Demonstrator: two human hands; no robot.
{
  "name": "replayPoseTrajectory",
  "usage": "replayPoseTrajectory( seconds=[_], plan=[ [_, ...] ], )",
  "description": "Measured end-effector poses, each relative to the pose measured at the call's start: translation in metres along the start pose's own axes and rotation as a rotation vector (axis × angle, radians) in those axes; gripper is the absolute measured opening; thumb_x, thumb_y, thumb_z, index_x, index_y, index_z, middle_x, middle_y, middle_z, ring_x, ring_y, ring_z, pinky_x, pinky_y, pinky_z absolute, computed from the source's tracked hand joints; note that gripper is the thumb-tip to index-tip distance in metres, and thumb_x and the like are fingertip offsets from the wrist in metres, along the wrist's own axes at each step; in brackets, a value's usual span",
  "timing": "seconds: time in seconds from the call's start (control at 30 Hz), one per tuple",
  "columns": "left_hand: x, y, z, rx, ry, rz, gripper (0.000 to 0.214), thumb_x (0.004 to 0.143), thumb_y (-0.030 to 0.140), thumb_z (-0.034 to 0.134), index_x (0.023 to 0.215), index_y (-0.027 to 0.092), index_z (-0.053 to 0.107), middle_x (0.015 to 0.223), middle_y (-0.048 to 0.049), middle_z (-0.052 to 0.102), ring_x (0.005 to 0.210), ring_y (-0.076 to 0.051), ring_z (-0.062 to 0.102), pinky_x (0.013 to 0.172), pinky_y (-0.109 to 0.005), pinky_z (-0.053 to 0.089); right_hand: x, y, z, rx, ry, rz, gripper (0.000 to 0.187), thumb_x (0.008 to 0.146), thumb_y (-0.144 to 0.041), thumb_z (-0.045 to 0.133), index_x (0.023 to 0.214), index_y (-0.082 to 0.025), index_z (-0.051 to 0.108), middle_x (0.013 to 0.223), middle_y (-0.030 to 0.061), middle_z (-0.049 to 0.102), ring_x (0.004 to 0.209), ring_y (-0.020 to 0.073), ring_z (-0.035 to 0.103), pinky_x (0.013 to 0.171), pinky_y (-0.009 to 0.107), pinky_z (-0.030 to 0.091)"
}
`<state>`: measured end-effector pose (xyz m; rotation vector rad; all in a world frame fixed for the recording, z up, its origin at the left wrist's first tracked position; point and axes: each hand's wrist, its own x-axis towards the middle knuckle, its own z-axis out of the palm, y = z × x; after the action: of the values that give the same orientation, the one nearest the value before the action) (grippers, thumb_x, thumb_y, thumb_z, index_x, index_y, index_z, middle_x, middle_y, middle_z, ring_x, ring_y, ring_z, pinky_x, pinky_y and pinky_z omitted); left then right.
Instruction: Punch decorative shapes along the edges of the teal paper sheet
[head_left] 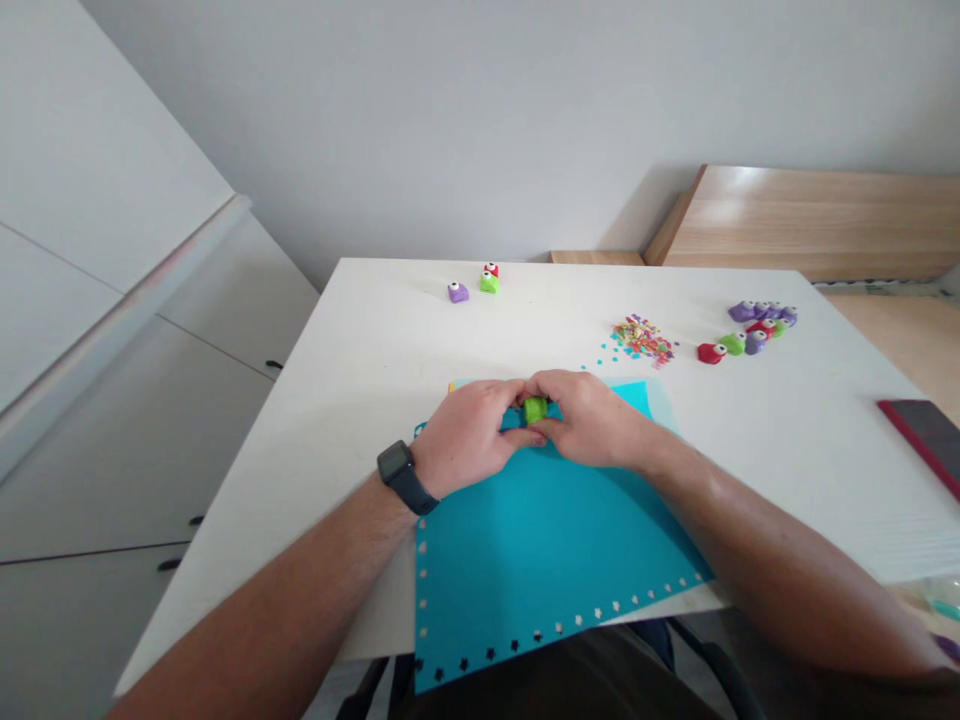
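Note:
My left hand (476, 428), with a dark watch on its wrist, and my right hand (592, 418) come together over the far part of a blue sheet (555, 545). Between their curled fingers sits a small green craft punch (535, 410), gripped from both sides. My fingers hide part of the punch and the sheet's far edge under it. Star-shaped holes run along the sheet's near and left edges, and the near edge hangs past the table.
Paper confetti (643, 340) lies in a heap on the white table (360, 370). Purple, green and red punches (756, 328) cluster at the right. A purple punch (458, 292) and a green punch (489, 284) stand at the back. A dark red-edged object (926, 440) lies far right.

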<state>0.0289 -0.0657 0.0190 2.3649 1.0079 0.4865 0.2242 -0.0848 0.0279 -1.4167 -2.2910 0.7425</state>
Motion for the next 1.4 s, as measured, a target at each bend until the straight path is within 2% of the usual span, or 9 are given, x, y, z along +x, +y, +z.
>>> replayPoseTrajectory(
  seconds=[0.17,0.37,0.5,0.6,1.03,1.4],
  plan=[
    [-0.002,0.002,-0.002,0.003,0.036,-0.011,0.046,0.079,0.043,0.08,0.117,0.022,0.064,0.111,-0.0039,0.073,0.103,-0.025,0.067,0.089,-0.038,0.05,-0.001,0.002,-0.004,0.074,-0.001,-0.013,0.026,0.077,-0.015,0.067,0.103,-0.018,0.068,0.099,0.0039,0.071,0.091,0.0178,0.063,0.083,0.029,0.046],
    [-0.004,-0.005,-0.008,0.018,-0.012,-0.028,0.057,0.079,0.048,0.08,0.127,0.023,0.062,0.113,-0.0052,0.073,0.102,-0.026,0.068,0.093,-0.038,0.052,-0.003,0.003,-0.006,0.093,-0.009,-0.007,0.027,0.08,-0.02,0.069,0.107,-0.019,0.069,0.103,0.0047,0.072,0.094,0.0182,0.064,0.086,0.03,0.046],
    [-0.006,-0.01,-0.009,0.032,-0.009,-0.036,0.041,0.091,0.034,0.067,0.13,0.022,0.062,0.113,-0.0064,0.074,0.104,-0.025,0.069,0.093,-0.037,0.053,-0.003,0.006,-0.01,0.095,0.0,0.014,0.031,0.081,-0.025,0.07,0.112,-0.018,0.068,0.107,0.0058,0.071,0.095,0.0182,0.063,0.087,0.031,0.046],
    [-0.006,-0.013,-0.008,0.025,0.003,-0.024,0.031,0.095,0.025,0.058,0.126,0.021,0.065,0.112,-0.0063,0.074,0.102,-0.023,0.07,0.091,-0.036,0.054,-0.005,0.008,-0.014,0.101,-0.002,0.016,0.03,0.082,-0.025,0.07,0.111,-0.018,0.068,0.106,0.0058,0.071,0.093,0.0177,0.063,0.086,0.031,0.047],
    [-0.006,-0.013,-0.012,0.057,0.01,-0.004,0.02,0.097,0.025,0.054,0.111,0.021,0.069,0.11,-0.0048,0.074,0.101,-0.023,0.069,0.088,-0.036,0.053,-0.008,0.008,-0.02,0.045,-0.033,0.046,0.028,0.082,-0.027,0.07,0.109,-0.019,0.069,0.102,0.0044,0.071,0.092,0.0178,0.063,0.085,0.029,0.046],
    [-0.006,-0.01,-0.012,0.061,0.012,0.0,0.019,0.095,0.021,0.055,0.108,0.022,0.069,0.105,-0.0049,0.074,0.099,-0.023,0.068,0.087,-0.036,0.052,-0.007,0.008,-0.016,0.052,-0.04,0.027,0.027,0.082,-0.027,0.07,0.107,-0.02,0.069,0.101,0.0034,0.071,0.09,0.0172,0.063,0.083,0.029,0.046]
  ],
)
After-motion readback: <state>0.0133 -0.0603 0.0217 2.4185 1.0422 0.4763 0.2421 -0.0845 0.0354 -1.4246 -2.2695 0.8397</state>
